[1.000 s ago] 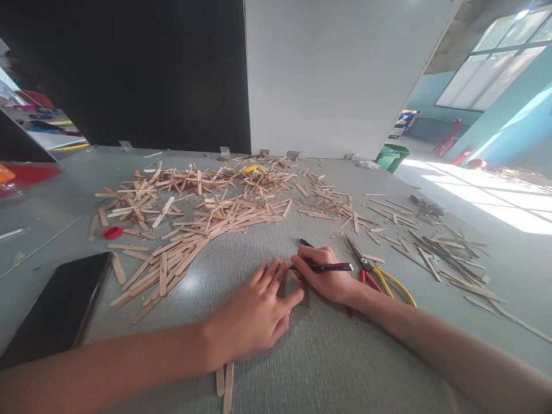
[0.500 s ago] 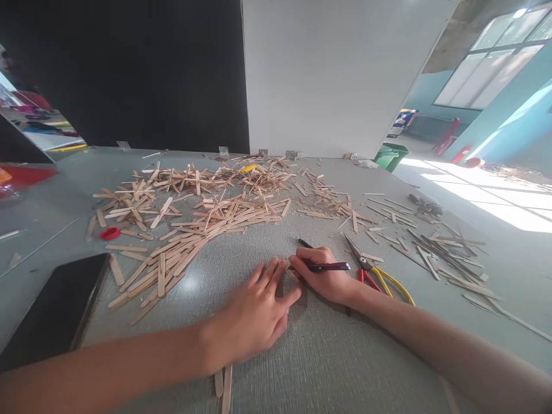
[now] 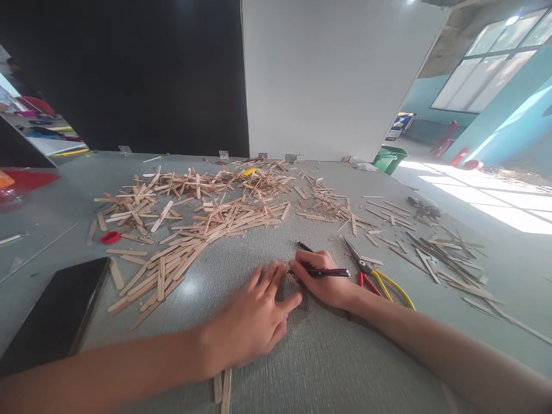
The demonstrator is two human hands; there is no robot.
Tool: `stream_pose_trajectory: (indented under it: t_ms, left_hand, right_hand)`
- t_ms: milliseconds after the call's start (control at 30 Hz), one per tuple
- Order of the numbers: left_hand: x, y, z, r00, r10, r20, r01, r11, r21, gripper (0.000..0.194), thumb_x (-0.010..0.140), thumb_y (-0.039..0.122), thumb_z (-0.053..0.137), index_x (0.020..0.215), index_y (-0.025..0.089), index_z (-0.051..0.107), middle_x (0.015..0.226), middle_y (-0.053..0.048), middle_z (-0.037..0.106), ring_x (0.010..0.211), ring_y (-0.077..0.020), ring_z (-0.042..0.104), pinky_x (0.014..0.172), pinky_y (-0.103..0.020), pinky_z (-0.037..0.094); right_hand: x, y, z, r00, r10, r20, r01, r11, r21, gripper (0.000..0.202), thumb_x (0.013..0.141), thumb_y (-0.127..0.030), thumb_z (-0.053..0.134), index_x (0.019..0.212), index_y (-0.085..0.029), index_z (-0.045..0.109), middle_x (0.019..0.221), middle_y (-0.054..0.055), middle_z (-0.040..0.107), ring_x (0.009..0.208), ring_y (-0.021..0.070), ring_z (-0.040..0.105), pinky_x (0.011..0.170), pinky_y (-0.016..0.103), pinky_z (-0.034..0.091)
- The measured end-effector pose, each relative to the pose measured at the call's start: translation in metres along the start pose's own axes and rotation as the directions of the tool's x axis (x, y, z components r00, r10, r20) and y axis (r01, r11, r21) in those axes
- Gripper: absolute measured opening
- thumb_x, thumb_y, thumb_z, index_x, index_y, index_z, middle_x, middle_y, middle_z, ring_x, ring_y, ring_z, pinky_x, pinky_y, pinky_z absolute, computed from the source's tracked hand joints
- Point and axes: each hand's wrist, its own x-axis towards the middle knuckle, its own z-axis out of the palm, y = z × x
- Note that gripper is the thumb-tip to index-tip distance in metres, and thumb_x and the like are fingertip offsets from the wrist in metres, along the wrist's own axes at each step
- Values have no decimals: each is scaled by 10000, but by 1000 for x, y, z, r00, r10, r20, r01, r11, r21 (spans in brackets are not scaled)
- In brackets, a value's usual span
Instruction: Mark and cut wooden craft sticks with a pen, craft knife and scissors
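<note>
My right hand (image 3: 325, 280) is closed around a dark pen (image 3: 336, 272), its tip end hidden by the fingers. Just left of it, my left hand (image 3: 265, 305) lies on the table with fingers stretched out. Between the two hands shows a small bit of wooden stick (image 3: 292, 278), mostly covered by the fingers. A black, thin-ended tool (image 3: 304, 246) sticks out behind my right hand; the rest of it is hidden. To the right lie pliers (image 3: 364, 264) with long jaws and red and yellow handles, and two wooden sticks (image 3: 226, 391) poke out below my left wrist.
A wide pile of wooden craft sticks (image 3: 207, 227) spreads over the table behind my hands. Split slivers (image 3: 448, 261) lie at the right. A black phone (image 3: 56, 310), a red ring (image 3: 110, 237) and a yellow piece (image 3: 249, 172) are on the table. Upright panels (image 3: 336, 80) border the back.
Both hands stay in nearly the same place, the right one still around the pen. The view has shifted very slightly; nothing else has visibly moved.
</note>
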Motion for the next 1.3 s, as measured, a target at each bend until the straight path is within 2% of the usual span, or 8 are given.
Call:
stream_pose_trajectory:
  t_ms: [167,300,500,933,1100,1300]
  left_hand:
    - [0,0,0,1000,-2,-7,2,1000,-7,396,979,214,530,1373,175,553,1500,-271,520,1435,-469,438,1096,-636,452]
    - [0,-1,0,1000,2,-9,-2,1000,-10,391,976,205,535,1364,162,560,1496,-294,513,1430,-483,438,1096,-637,449]
    - [0,0,-1,1000,0,-26,0,1000,-17,372,975,197,525,1344,157,554,1503,-279,519,1428,-474,446,1092,-640,453]
    - [6,2,-6,999,-33,32,29,995,97,386,963,223,550,1333,113,556,1462,-301,556,1411,-440,486,1083,-597,476]
    - [3,3,2,1000,-26,-8,27,993,115,462,994,212,463,1415,23,481,1489,-320,516,1408,-434,491,1080,-606,461]
    - [3,2,2,1000,-14,-3,14,991,135,444,978,197,469,1386,27,502,1489,-314,520,1404,-429,500,1065,-601,471]
  right_hand:
    - [1,1,0,1000,-1,6,1,1000,5,384,1027,-322,497,666,-231,406,571,-40,519,517,115,388,528,280,296]
    - [0,2,0,1000,-12,5,12,1000,3,402,1030,-344,491,660,-235,374,555,-59,427,527,119,323,524,278,288]
    - [1,1,-1,999,-37,3,37,999,0,426,1031,-328,487,656,-239,305,559,-78,302,545,127,232,518,279,263]
    - [5,-6,-7,990,-76,122,75,997,10,407,1045,-271,456,668,-234,308,570,-78,305,542,119,243,514,276,250]
    - [6,-8,-8,989,-62,136,59,998,23,407,1041,-243,449,651,-236,333,530,-71,383,511,114,290,512,273,279]
    - [4,-5,-7,993,-53,105,50,998,24,420,1037,-263,453,636,-232,334,547,-78,325,533,120,246,515,282,246]
